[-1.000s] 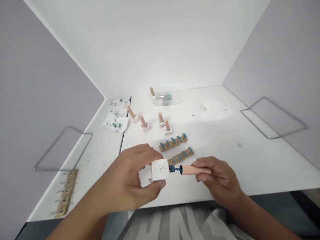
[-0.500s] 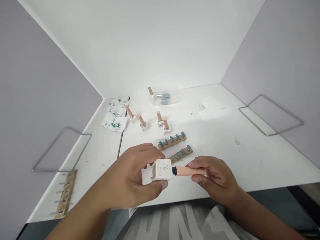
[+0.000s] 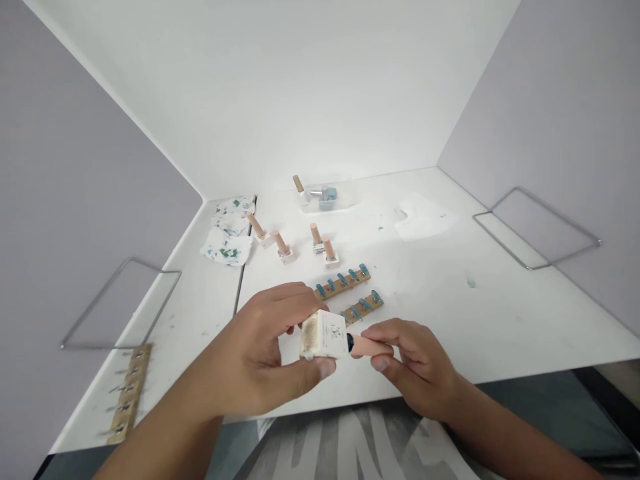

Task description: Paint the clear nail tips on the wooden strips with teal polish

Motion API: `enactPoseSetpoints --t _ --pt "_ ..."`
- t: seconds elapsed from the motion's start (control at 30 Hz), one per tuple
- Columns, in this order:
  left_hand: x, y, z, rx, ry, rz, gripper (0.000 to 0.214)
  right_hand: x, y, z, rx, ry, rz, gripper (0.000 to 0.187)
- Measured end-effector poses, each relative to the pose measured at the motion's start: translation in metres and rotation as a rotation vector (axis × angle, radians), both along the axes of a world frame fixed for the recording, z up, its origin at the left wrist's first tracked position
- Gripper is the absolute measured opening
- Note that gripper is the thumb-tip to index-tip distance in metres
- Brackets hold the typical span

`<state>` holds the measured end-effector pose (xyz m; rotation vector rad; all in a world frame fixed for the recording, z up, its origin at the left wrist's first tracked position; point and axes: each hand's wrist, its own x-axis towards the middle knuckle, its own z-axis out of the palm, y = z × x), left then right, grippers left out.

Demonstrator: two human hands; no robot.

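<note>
Between the fingers and thumb of my left hand [image 3: 273, 347] lies a square white nail polish bottle [image 3: 330, 333], tipped on its side with its worn base turned toward me. Its long peach cap [image 3: 371, 346] points right, and my right hand [image 3: 417, 363] pinches that cap. A dark band shows at the neck, between bottle and cap. Just beyond my hands are two wooden strips, the farther strip [image 3: 344, 283] and the nearer strip [image 3: 367, 306], bearing blue-teal nail tips. My left hand partly hides the nearer strip.
Several peach-capped bottles [image 3: 283, 252] stand farther back. Behind them a clear tray [image 3: 345, 198] holds more bottles. Stained tissues [image 3: 227, 247] lie left, a white tissue [image 3: 425, 220] right. A wooden strip with clips [image 3: 127, 393] sits at the left edge. Wire frames [image 3: 540, 230] stand on both sides.
The bottle has turned so more of its base shows. My right hand has moved left along the cap, toward the bottle. The whole view has shifted slightly.
</note>
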<state>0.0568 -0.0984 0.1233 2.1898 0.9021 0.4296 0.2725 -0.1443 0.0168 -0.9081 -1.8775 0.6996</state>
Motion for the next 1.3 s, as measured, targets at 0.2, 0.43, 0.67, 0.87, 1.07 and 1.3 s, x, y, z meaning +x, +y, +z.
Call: enactPoseSetpoints --t 0.2,0.43,0.67,0.87,1.07,1.3 --pt "-0.003 -0.001 -0.004 0.012 -0.042 -0.024 0.003 -0.006 -0.003 -0.005 -0.118 0.064 0.095 0.016" --pt "-0.005 -0.001 -0.013 -0.003 -0.087 -0.014 0.005 -0.005 -0.002 -0.004 -0.084 0.032 0.072 0.014" --pt "-0.007 -0.001 -0.015 -0.002 -0.128 -0.029 0.006 -0.004 -0.001 -0.006 -0.055 0.019 0.062 0.015" --pt "-0.008 -0.002 -0.02 -0.026 -0.157 -0.017 0.011 -0.001 -0.001 -0.005 -0.013 0.013 0.017 0.014" --pt "-0.007 -0.004 -0.03 -0.117 -0.236 0.029 0.01 0.002 0.001 -0.006 -0.005 0.017 0.01 0.015" --pt "-0.012 -0.006 -0.043 -0.137 -0.297 0.041 0.01 0.005 -0.001 -0.005 0.049 -0.011 -0.03 0.017"
